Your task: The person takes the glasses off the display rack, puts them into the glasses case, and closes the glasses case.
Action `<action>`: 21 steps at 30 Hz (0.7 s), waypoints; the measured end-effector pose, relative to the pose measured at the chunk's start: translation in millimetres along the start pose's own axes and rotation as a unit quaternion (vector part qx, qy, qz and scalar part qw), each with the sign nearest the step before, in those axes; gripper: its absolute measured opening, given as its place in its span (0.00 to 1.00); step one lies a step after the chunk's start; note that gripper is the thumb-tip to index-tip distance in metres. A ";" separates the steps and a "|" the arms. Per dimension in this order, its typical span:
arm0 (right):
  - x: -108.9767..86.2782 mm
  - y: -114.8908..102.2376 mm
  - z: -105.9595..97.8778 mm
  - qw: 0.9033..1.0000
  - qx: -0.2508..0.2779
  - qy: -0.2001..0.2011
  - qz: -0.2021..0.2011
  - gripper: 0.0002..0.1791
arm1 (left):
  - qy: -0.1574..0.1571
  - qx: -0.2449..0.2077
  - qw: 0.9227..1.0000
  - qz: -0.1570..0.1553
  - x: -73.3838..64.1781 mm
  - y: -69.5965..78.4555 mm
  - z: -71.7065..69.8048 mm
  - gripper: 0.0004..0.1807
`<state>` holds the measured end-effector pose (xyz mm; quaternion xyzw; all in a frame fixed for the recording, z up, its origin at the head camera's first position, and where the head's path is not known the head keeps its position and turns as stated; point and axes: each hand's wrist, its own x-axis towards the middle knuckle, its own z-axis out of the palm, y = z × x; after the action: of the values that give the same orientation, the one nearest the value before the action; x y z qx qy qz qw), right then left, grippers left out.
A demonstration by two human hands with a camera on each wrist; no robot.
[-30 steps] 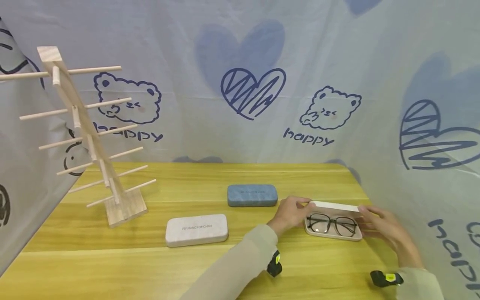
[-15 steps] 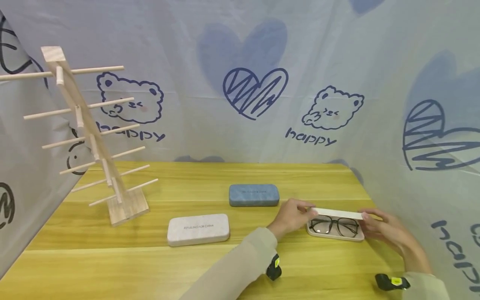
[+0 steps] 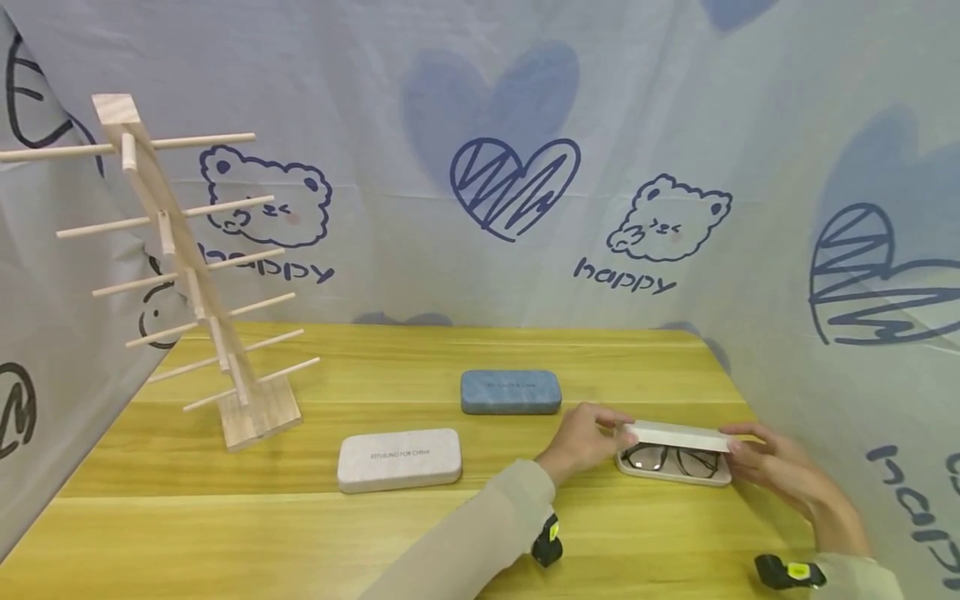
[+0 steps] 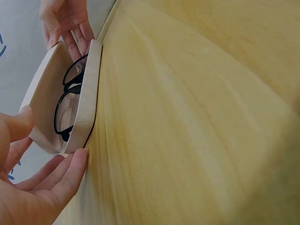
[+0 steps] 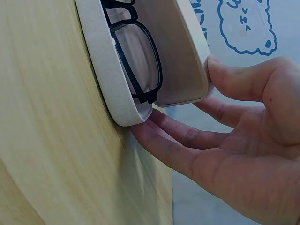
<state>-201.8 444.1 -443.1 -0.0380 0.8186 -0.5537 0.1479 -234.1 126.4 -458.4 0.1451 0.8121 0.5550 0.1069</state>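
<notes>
At the table's right side, a whitish glasses case [image 3: 678, 435] lies partly closed, its lid tilted over the base. Black-framed eyeglasses [image 5: 124, 62] rest inside, and their upper part is hidden by the lid in the head view. My left hand [image 3: 588, 437] holds the case's left end, thumb on the lid's front edge and fingertips at the base. At the other end my right hand [image 3: 783, 475] has its thumb on the lid corner [image 5: 206, 70], with fingers along the end of the base.
A white glasses case [image 3: 400, 460] with printed lettering and a blue glasses case [image 3: 511, 392] lie closed to the left. Farther left stands a wooden rack [image 3: 180, 250] with thin pegs jutting out. Patterned cloth [image 3: 405, 250] hangs behind and beside the table.
The lid has swung down and forward over the eyeglasses, covering more of them. Both hands have moved with it, keeping hold of the two ends.
</notes>
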 end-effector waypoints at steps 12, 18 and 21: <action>-3.5 2.2 4.8 0.998 -0.053 0.026 0.017 0.32 | 0.003 -0.007 1.000 -0.001 -1.9 -1.1 2.1 0.15; -4.5 1.1 5.6 0.995 -0.093 0.034 0.026 0.34 | -0.001 0.006 1.000 0.012 -3.1 -2.9 2.3 0.14; -3.1 1.8 6.6 0.989 -0.139 0.050 0.031 0.32 | -0.002 0.012 1.000 0.021 -4.9 -5.0 2.5 0.11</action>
<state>-196.8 439.5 -446.4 -0.0054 0.8946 -0.4312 0.1170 -229.2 125.1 -463.9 0.1645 0.8154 0.5468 0.0952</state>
